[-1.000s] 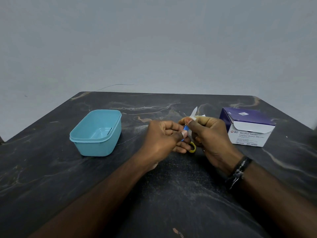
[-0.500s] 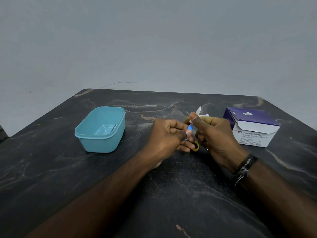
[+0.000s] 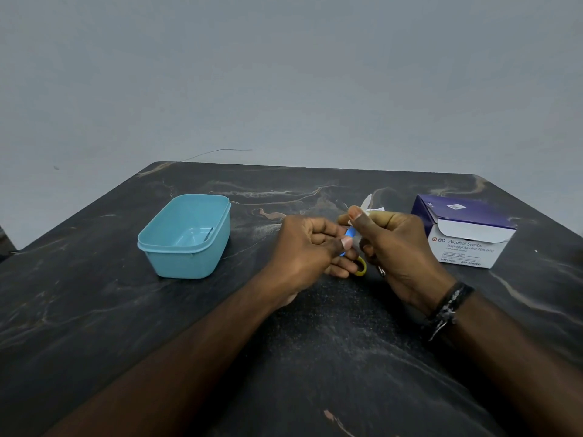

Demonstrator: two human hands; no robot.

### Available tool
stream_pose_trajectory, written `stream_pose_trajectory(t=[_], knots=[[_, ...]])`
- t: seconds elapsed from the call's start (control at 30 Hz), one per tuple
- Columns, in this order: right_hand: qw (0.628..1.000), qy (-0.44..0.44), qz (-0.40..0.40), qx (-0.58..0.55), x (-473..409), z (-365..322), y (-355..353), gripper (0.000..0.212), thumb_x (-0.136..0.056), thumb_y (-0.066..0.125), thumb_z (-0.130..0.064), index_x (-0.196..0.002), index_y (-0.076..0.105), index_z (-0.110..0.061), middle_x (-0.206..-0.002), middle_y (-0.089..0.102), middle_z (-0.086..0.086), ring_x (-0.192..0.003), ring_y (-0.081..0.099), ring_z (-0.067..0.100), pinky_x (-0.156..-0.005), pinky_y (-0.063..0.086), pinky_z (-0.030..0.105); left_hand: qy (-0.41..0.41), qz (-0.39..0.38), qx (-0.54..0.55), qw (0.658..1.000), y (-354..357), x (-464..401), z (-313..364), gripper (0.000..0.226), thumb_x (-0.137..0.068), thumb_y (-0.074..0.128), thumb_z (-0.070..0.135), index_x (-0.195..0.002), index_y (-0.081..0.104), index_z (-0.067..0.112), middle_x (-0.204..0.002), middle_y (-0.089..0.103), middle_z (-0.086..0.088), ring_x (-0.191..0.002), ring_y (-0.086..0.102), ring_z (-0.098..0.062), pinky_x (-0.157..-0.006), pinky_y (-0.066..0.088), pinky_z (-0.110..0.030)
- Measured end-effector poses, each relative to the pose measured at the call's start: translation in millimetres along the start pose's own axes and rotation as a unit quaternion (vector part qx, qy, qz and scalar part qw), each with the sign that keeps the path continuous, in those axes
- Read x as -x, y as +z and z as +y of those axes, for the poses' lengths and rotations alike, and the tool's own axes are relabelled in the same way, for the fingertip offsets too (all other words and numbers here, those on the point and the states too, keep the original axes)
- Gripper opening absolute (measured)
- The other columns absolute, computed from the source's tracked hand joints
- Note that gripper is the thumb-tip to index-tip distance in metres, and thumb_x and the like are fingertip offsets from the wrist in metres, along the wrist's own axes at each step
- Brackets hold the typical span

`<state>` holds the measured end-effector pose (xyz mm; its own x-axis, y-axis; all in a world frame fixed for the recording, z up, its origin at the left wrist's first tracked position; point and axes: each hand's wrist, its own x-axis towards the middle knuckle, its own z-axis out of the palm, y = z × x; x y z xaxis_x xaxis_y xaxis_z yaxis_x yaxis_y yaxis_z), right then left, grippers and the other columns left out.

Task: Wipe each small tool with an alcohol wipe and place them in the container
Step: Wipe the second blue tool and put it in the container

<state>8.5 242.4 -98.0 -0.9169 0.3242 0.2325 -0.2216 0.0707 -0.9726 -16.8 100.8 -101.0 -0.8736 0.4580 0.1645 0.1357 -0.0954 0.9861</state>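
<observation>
My left hand [image 3: 304, 247] grips a small tool [image 3: 348, 236] with a blue shaft and a yellow ring [image 3: 361, 267] at its near end, above the middle of the dark table [image 3: 157, 326]. My right hand [image 3: 394, 244] pinches a white alcohol wipe [image 3: 367, 207] around the tool's far part, thumb on top. Most of the tool is hidden by both hands. A small metal piece [image 3: 381, 272] sticks out under my right hand. The light blue container [image 3: 186, 236] stands to the left with nothing in it.
An open purple and white box of alcohol swabs [image 3: 467, 236] stands at the right, close to my right hand. A grey wall rises behind the table's far edge. My right wrist wears dark bracelets [image 3: 448, 305].
My hands stay together on the tool, with only small shifts of fingers and wipe. The camera has tilted a little, so the table sits slightly differently in view.
</observation>
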Motion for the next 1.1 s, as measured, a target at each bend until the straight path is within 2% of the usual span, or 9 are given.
stream_pose_trajectory(t=[0.1,0.17,0.23,0.47,0.67,0.83,0.93,1.1], knots=[[1.000,-0.013,0.002,-0.017,-2.6,-4.3,-5.9,0.030,-0.092,0.063,-0.031,-0.088,0.074,-0.004,-0.048,0.043,-0.001,-0.042,0.031,0.009,-0.038,0.028,0.017,0.001,-0.011,-0.001,1.000,0.4,0.4,-0.3,0.006,-0.090,0.065,0.003,-0.093,0.064,-0.002,-0.079,0.071,-0.024,-0.062,0.071,-0.026,-0.057,0.060,-0.032],[1.000,-0.011,0.000,-0.027,-3.6,-6.7,-8.1,0.028,-0.090,0.064,-0.034,-0.088,0.075,-0.009,-0.065,0.054,0.009,-0.046,0.033,0.008,-0.038,0.029,0.017,0.001,-0.014,0.000,1.000,0.3,0.5,-0.3,0.005,-0.090,0.065,0.003,-0.092,0.064,-0.002,-0.081,0.072,-0.025,-0.062,0.070,-0.026,-0.057,0.059,-0.032],[1.000,-0.010,0.000,-0.023,-3.4,-7.4,-8.5,0.026,-0.090,0.063,-0.036,-0.088,0.076,-0.013,-0.079,0.053,0.016,-0.050,0.035,0.009,-0.039,0.030,0.017,0.000,-0.016,0.001,1.000,0.0,0.8,0.3,0.004,-0.090,0.065,0.002,-0.092,0.064,-0.002,-0.082,0.072,-0.025,-0.061,0.070,-0.025,-0.057,0.059,-0.032],[0.998,-0.022,0.038,-0.049,-3.4,-12.0,-10.4,0.023,-0.093,0.062,-0.028,-0.094,0.073,-0.007,-0.074,0.048,0.011,-0.056,0.035,0.011,-0.042,0.029,0.017,-0.004,-0.023,-0.007,1.000,0.0,-0.4,-2.2,0.004,-0.090,0.064,0.000,-0.092,0.063,-0.003,-0.079,0.072,-0.022,-0.058,0.069,-0.023,-0.054,0.058,-0.029],[0.995,-0.009,0.071,-0.071,-5.0,-14.0,-13.8,0.020,-0.084,0.073,-0.024,-0.090,0.069,-0.005,-0.071,0.064,0.003,-0.051,0.044,0.008,-0.042,0.034,0.017,-0.001,-0.022,-0.018,1.000,0.5,-0.8,-3.7,0.003,-0.090,0.064,0.000,-0.092,0.064,-0.003,-0.081,0.072,-0.024,-0.059,0.069,-0.024,-0.054,0.058,-0.031],[0.995,-0.010,0.071,-0.071,-4.6,-13.5,-13.7,0.032,-0.079,0.075,-0.025,-0.093,0.069,0.003,-0.072,0.068,0.005,-0.049,0.042,0.008,-0.040,0.033,0.016,0.004,-0.017,-0.020,1.000,-0.5,-1.5,-3.2,0.005,-0.089,0.065,0.000,-0.092,0.064,-0.004,-0.080,0.072,-0.024,-0.059,0.070,-0.025,-0.055,0.059,-0.031],[0.997,-0.011,0.056,-0.054,-4.7,-13.2,-15.4,0.028,-0.082,0.073,-0.027,-0.087,0.073,0.000,-0.069,0.070,0.000,-0.050,0.039,0.008,-0.040,0.031,0.015,0.006,-0.020,-0.021,1.000,-0.2,-1.7,-4.0,0.005,-0.089,0.065,0.000,-0.092,0.064,-0.004,-0.078,0.072,-0.022,-0.057,0.070,-0.023,-0.054,0.059,-0.030],[0.997,-0.012,0.050,-0.056,-3.3,-15.5,-14.4,0.021,-0.087,0.069,-0.026,-0.080,0.073,-0.007,-0.089,0.076,0.009,-0.052,0.038,0.009,-0.041,0.031,0.016,0.008,-0.022,-0.023,0.999,-0.7,-1.4,-3.9,0.006,-0.089,0.065,0.000,-0.093,0.064,-0.003,-0.079,0.072,-0.022,-0.060,0.070,-0.025,-0.055,0.059,-0.032]])
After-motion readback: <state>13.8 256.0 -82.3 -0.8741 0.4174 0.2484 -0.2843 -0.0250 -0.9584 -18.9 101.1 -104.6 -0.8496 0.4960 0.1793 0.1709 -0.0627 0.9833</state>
